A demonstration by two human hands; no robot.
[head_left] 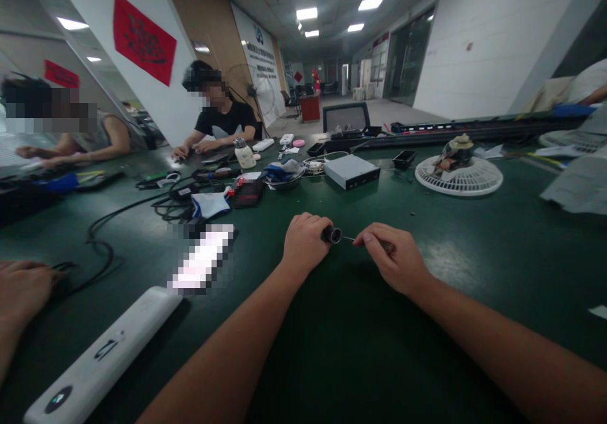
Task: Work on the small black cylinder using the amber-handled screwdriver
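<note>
My left hand is closed around a black cylindrical part with a round open end. A thin metal rod runs from that part to my right hand. Between the thumb and fingers of my right hand, the rod ends in a small brown piece, partly hidden by the fingers. Both hands are held together just above the dark green work table. I cannot tell whether the rod and the black part are joined.
A white power strip lies at front left, beside a co-worker's hand. Black cables, a blurred-out device, a silver metal box and a white fan guard are on the table. Other people sit farther along.
</note>
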